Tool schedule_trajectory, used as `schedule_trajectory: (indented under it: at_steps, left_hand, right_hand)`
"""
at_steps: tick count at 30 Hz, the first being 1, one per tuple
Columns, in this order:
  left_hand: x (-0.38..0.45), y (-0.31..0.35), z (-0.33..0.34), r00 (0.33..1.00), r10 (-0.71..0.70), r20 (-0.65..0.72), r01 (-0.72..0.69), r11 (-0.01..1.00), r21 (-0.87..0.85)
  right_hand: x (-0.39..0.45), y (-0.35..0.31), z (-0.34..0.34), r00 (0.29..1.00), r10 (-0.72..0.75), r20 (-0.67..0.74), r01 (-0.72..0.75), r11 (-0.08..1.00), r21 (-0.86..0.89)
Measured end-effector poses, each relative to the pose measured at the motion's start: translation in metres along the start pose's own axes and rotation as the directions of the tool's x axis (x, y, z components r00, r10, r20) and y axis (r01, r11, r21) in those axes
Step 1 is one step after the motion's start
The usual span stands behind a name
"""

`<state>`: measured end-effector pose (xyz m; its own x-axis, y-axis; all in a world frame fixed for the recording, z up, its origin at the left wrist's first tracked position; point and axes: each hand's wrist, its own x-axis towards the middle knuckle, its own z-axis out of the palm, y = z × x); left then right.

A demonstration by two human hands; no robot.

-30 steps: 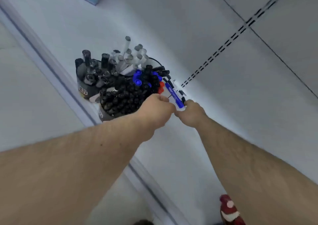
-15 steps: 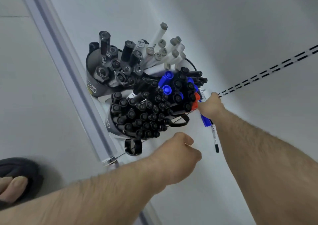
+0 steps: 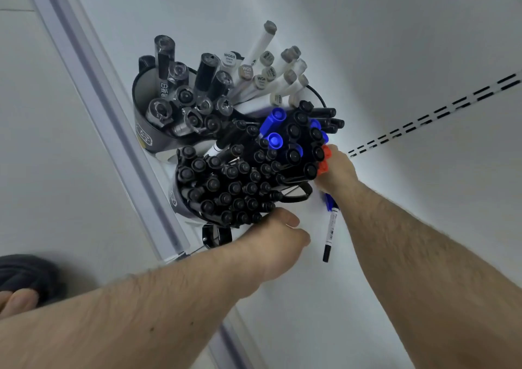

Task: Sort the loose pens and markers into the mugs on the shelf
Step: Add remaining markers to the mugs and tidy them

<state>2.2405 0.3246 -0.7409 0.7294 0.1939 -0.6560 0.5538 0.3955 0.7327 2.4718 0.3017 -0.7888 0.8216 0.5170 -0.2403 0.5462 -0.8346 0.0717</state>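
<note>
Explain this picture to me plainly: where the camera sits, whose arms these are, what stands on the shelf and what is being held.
No machine here: a person wears one camera on the head, looking down at their own bare arms. On the white shelf stand dark mugs crammed with pens: one full of black-capped markers, one behind it with plastic-wrapped black markers, and a bunch of white markers with grey caps. The right hand grips a white pen with a blue cap and black tip beside the mugs. The left hand, loosely curled, seems to hold nothing.

White shelf (image 3: 395, 43) – on it two packed mugs, one (image 3: 147, 131) behind the other (image 3: 178, 199).
</note>
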Motion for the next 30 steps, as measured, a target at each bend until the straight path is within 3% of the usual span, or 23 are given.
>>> schedule_trajectory:
  at_steps: [3, 5, 7, 9, 11, 15, 18, 22, 24, 27, 30]
  left_hand:
    - [-0.001, -0.003, -0.001, 0.999, -0.010, -0.034, 0.009, 1.000, -0.018]
    - [-0.004, -0.004, 0.000, 0.999, -0.013, -0.031, 0.013, 1.000, -0.017]
    - [-0.006, -0.008, 0.002, 1.000, -0.024, -0.008, 0.024, 0.999, -0.024]
    - [-0.008, -0.013, 0.006, 0.999, -0.036, 0.016, 0.036, 0.999, -0.016]
    - [-0.011, -0.014, 0.011, 0.998, -0.051, 0.042, 0.051, 0.999, -0.005]
    - [-0.023, -0.013, 0.030, 0.991, -0.063, 0.122, 0.040, 0.983, 0.180]
    - [-0.030, -0.021, 0.042, 0.970, -0.109, 0.218, 0.065, 0.978, 0.197]
    - [-0.037, -0.026, 0.037, 0.975, -0.042, 0.218, -0.063, 0.888, 0.456]
    - [-0.045, -0.024, 0.030, 0.971, -0.052, 0.234, -0.064, 0.885, 0.461]
    - [-0.059, -0.021, 0.018, 0.990, -0.082, 0.111, 0.061, 0.982, 0.177]
    - [-0.077, -0.010, 0.018, 0.997, -0.045, 0.059, 0.050, 0.995, -0.087]
  right_hand:
    - [-0.014, 0.006, -0.011, 0.994, -0.033, 0.099, 0.036, 0.999, -0.028]
    - [-0.026, 0.014, -0.023, 0.994, 0.037, 0.106, -0.051, 0.989, 0.136]
    - [-0.041, 0.019, -0.035, 0.985, 0.167, 0.039, -0.169, 0.900, 0.401]
    - [-0.058, 0.018, -0.046, 0.950, 0.307, 0.054, -0.260, 0.688, 0.678]
    - [-0.076, 0.018, -0.050, 0.897, 0.423, 0.130, -0.332, 0.449, 0.829]
    - [-0.118, 0.016, -0.034, 0.769, 0.537, 0.347, -0.419, 0.013, 0.908]
    - [-0.144, 0.010, -0.021, 0.707, 0.540, 0.458, -0.428, -0.190, 0.884]
    - [-0.163, 0.014, -0.027, 0.696, 0.551, 0.460, -0.373, -0.270, 0.888]
    - [-0.167, 0.023, -0.041, 0.706, 0.582, 0.403, -0.319, -0.246, 0.915]
    - [-0.182, 0.022, -0.064, 0.770, 0.530, 0.355, -0.330, -0.145, 0.933]
    - [-0.217, -0.007, -0.075, 0.839, 0.375, 0.394, -0.423, -0.006, 0.906]
